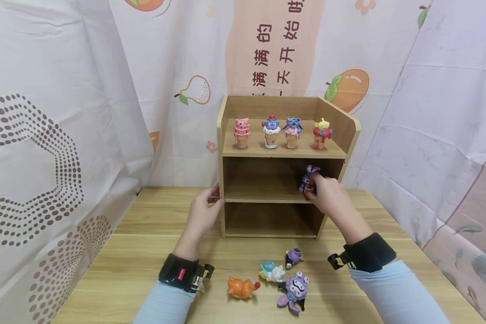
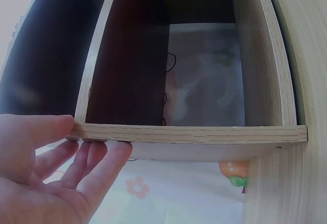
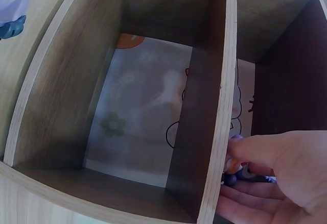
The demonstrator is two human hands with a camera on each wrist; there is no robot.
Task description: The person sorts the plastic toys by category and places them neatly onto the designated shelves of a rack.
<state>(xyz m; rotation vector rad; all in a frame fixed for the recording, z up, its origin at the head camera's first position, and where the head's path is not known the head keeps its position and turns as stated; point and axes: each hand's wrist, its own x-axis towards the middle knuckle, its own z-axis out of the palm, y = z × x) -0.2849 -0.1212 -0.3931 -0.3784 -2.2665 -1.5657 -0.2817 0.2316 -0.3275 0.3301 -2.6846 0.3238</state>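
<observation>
In the head view my right hand [image 1: 330,193] grips a purple rabbit-eared figurine [image 1: 309,174] at the right end of the middle compartment of a wooden shelf [image 1: 283,154]. In the right wrist view, the thumb and fingers cover most of that figurine [image 3: 232,168]. My left hand [image 1: 204,209] holds the shelf's left side panel [image 2: 194,133], thumb at its front edge and fingertips against the outer face. On the table before the shelf lie an orange figurine [image 1: 241,288], a white-and-turquoise figurine [image 1: 272,272], a small purple figurine [image 1: 293,257] and a larger purple-and-black figurine [image 1: 296,290].
Ice-cream-cone figurines stand along the top shelf: a pink one [image 1: 241,132], two blue-headed ones [image 1: 271,131] and a red-and-yellow one [image 1: 321,133]. The wooden table [image 1: 146,243] extends to both sides. A printed curtain [image 1: 178,135] hangs behind. My left wrist partly hides another small item.
</observation>
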